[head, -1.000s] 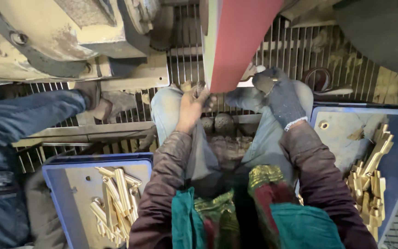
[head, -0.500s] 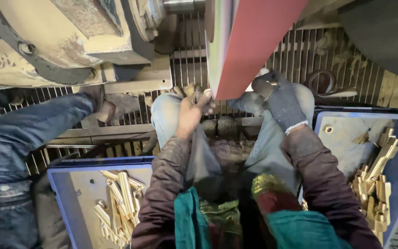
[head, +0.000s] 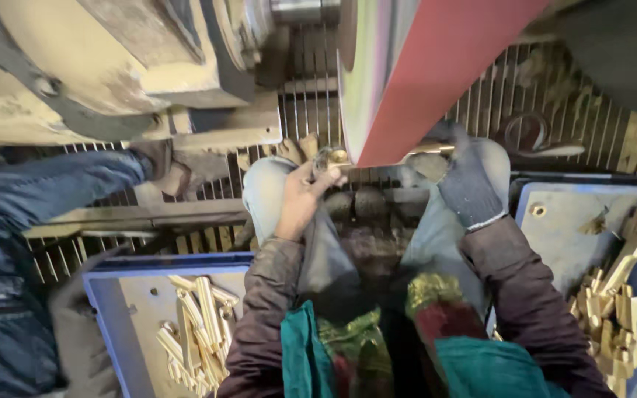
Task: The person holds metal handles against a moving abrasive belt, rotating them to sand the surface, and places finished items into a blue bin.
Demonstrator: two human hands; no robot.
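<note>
From the head camera, we looked down on our left hand (head: 300, 199), bare, with its fingers curled tight around one end of a small brass part (head: 331, 156). That end sat pinched at our fingertips, just at the lower edge of the red sanding belt (head: 436, 74). The part's other end ran off to the right as a thin golden bar, so its long axis lay crosswise, left to right, along the bottom of the belt and touching it or very nearly so.

Our right hand (head: 470, 184), in a dark knitted glove, was closed near the far end of that bar, but we could not tell from this angle whether its fingers truly gripped the metal or only steadied it. The left hand was plainly the nearer and surer hold.

Lower down, a blue tray (head: 108, 324) by our left knee held a loose heap of brass pieces (head: 197, 324), and a second blue tray (head: 554, 221) on the right held another heap (head: 613, 302). Both stood well apart from the belt. A neighbour's leg in blue jeans (head: 46, 184) lay at the left edge.
</note>
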